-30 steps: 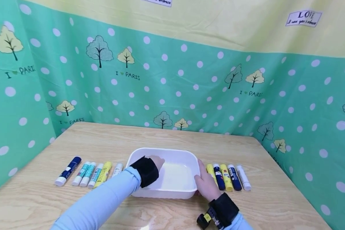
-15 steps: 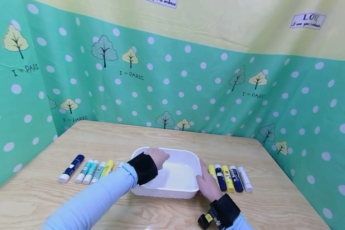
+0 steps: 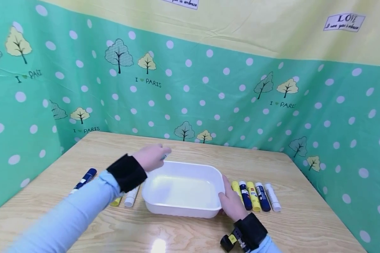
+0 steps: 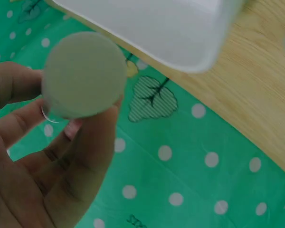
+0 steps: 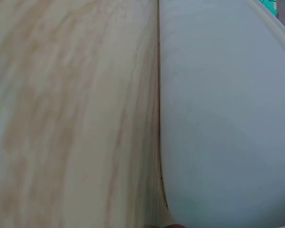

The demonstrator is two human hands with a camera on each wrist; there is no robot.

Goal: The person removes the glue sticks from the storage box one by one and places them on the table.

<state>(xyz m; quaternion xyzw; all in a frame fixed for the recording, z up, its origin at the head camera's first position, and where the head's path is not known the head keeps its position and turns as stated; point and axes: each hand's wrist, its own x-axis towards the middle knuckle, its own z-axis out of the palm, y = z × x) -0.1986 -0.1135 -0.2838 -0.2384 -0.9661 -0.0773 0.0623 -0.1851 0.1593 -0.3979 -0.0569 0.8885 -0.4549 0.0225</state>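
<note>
My left hand [image 3: 152, 156] is raised over the far left corner of the white plastic basin [image 3: 183, 210]. It pinches a glue stick [image 4: 84, 75], seen end-on in the left wrist view as a pale round end; in the head view only a small teal bit shows past the fingers. My right hand [image 3: 232, 203] grips the basin's right rim, thumb on the inner side. The basin stands level on the table, and its visible floor is bare. The right wrist view shows the basin's outer wall [image 5: 223, 114] close up, with the right hand almost out of view.
Right of the basin lies a row of several glue sticks [image 3: 254, 196], yellow, dark blue and white. To its left lie a white glue stick [image 3: 131, 196], a yellow one [image 3: 116, 201] and a dark blue one [image 3: 88, 177]; my left sleeve [image 3: 73, 207] covers that area. A patterned curtain [image 3: 206, 88] hangs behind the wooden table [image 3: 164, 232].
My left hand has risen out of the basin, up and to the left, and the glue stick in it now shows. The right hand keeps its grip on the rim.
</note>
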